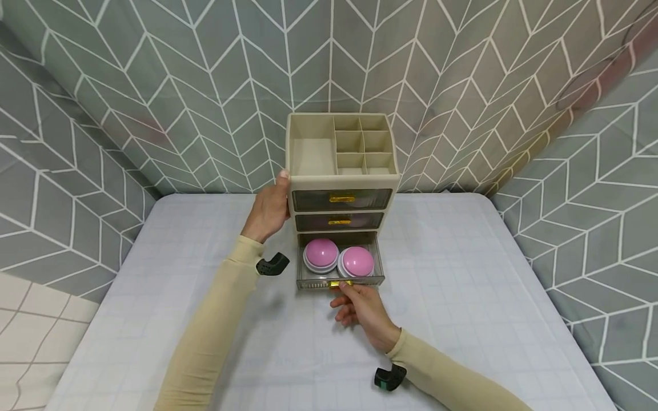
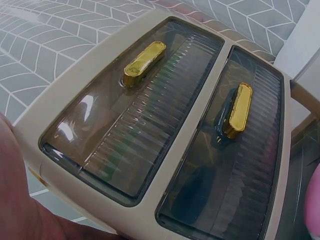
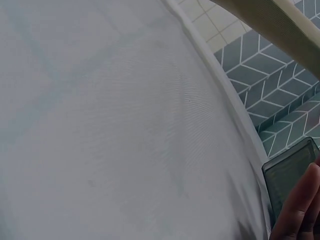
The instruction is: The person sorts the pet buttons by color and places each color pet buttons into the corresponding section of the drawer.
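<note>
A beige desktop organizer (image 1: 343, 181) stands upright at the back of the table, its bottom drawer (image 1: 379, 262) pulled out. Two round containers with pink domed lids, a left one (image 1: 321, 253) and a right one (image 1: 358, 261), sit side by side inside that drawer. My left hand (image 1: 268, 210) rests against the organizer's left side near the top front corner; some of its fingers are hidden. At the bottom drawer's gold handle (image 1: 336, 283), my right hand (image 1: 367, 313) pinches with thumb and forefinger, the other fingers loosely bent below.
Above the bottom drawer are two closed smoky drawers, the upper (image 2: 135, 110) and the lower (image 2: 230, 150), both with gold handles. Several beige compartments (image 1: 349, 141) form the organizer's top. A white cloth covers the table (image 1: 452, 274); patterned grey curtains (image 1: 216, 91) hang behind and beside it.
</note>
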The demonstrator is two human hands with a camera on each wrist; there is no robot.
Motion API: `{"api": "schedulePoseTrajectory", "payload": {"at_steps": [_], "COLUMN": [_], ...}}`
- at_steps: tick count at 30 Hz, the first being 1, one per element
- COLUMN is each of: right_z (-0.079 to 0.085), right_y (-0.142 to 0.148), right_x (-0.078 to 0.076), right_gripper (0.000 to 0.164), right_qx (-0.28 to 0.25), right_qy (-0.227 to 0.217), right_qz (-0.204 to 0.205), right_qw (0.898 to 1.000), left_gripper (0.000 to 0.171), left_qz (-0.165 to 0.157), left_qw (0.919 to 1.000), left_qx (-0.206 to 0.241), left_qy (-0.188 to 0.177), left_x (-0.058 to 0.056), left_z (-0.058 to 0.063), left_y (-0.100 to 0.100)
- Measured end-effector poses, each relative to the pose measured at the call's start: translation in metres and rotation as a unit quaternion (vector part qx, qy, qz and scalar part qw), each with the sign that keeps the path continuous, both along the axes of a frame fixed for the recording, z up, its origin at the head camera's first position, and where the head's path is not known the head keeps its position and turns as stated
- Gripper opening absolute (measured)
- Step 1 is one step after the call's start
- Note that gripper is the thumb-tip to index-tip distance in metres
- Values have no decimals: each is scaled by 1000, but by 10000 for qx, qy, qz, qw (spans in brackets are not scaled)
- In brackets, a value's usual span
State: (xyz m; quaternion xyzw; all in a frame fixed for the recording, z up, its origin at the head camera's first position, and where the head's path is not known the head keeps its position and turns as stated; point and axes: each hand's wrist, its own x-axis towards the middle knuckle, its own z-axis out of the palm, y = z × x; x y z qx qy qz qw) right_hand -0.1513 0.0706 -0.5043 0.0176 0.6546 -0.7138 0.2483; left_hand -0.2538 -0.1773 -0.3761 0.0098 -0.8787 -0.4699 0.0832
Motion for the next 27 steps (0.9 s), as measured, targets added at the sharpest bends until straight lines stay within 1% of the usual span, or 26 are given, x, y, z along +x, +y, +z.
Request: {"api": "schedulePoseTrajectory", "payload": {"at_steps": [4,8,15,22,27], "right_z": [0,2,6,7,7], "right_y": [-5,-8,-10,-16,-18], "right_x": [-4,-12,-33,-53,-63], "right_gripper": [45,44,42,41,41], "right_qx": [51,147,159,194,210], "right_qy": [92,101,124,65,18], "right_qz": [-59,-138,-204,-270,-293], "right_qw": [9999,9997,9996,9994,9993], "left_gripper": [96,91,82,83,85], "left_qz": [9,-26,16,-68,-64], "left_qw": [10000,9999,9999,9997,9996], "left_qx": [3,127,132,218,227], "left_qy": [3,-11,59,90,126], "left_x": [0,-1,-1,0,1], "left_z": [0,0,2,1,1], "left_y": [0,1,3,3,3]}}
